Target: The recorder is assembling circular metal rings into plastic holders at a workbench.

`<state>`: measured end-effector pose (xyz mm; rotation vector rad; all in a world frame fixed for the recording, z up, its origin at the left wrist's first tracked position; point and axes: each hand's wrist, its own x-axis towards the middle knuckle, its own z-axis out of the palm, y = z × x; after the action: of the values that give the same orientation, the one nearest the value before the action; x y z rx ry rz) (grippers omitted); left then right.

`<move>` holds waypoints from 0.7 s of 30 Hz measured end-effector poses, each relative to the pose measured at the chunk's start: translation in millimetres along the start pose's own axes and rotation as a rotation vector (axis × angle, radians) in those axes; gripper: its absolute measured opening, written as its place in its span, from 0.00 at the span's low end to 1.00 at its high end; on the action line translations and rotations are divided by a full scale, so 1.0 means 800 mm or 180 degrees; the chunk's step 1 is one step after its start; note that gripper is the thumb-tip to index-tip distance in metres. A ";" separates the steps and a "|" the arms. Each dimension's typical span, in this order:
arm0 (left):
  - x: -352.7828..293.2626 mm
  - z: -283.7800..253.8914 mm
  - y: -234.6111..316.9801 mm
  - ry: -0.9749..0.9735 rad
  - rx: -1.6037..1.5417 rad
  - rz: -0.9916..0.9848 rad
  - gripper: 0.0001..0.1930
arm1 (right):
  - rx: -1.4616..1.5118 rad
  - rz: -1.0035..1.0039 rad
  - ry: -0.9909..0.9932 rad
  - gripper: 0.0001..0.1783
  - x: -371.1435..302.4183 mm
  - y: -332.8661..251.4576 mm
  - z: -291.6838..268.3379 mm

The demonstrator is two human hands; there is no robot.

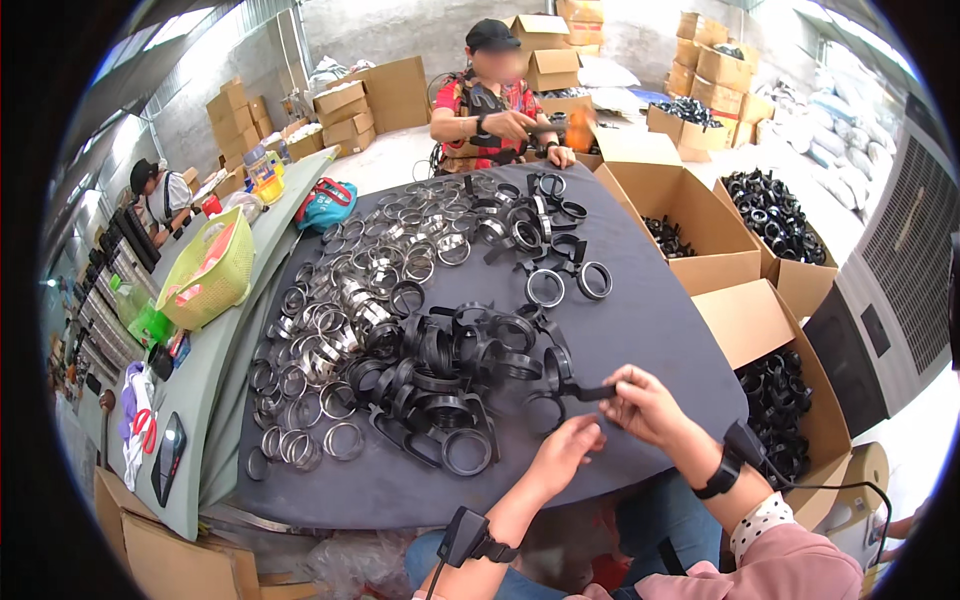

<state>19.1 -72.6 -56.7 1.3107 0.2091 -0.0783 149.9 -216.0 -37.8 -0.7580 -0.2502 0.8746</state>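
Black, seemingly plastic, the strap-like part (590, 393) is at the near right of the dark cloth-covered worktop (640, 320), its end pinched in the fingers of the person's right hand (645, 408). The left hand (565, 458) is just beside it with fingers bent; nothing shows between them, though whether they are closed cannot be told. The part looks light and fairly stiff, smooth enough to slip a little but not fragile; its flat arm seems the best place to take hold, leaving the round end free.

Whether the black ring (545, 412) beside it belongs to the same piece is hard to make out, as is whether the part touches the cloth. In the heap of black parts (440, 375), many pieces hide one another. Across the worktop, a co-worker's orange item (580, 130) is too blurred to identify.
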 end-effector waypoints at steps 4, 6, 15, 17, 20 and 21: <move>0.016 0.004 -0.015 0.0454 -0.0692 0.0341 0.24 | 0.0387 0.0384 -0.0537 0.08 -0.045 0.031 -0.024; 0.018 0.007 -0.016 0.0530 -0.0720 0.0410 0.18 | -0.0243 0.0604 -0.0448 0.11 -0.060 0.041 -0.020; -0.009 -0.006 0.001 0.0239 -0.0254 0.0416 0.13 | -0.5722 -0.1607 0.0789 0.35 -0.053 -0.014 -0.050; -0.015 -0.005 0.004 -0.0029 -0.0015 0.0066 0.14 | -0.6040 -0.1475 0.0748 0.39 -0.050 -0.005 -0.053; -0.020 -0.004 0.013 -0.0109 0.0341 -0.0360 0.15 | -0.6342 -0.1287 0.0481 0.45 -0.048 -0.004 -0.052; -0.019 -0.006 0.013 -0.0131 0.0342 -0.0378 0.15 | -0.5992 -0.1546 0.0363 0.44 -0.047 -0.006 -0.053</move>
<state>5.5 -66.3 -45.0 1.4017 0.2503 -0.2197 150.0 -267.8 -60.8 -2.3151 -1.1558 -0.1375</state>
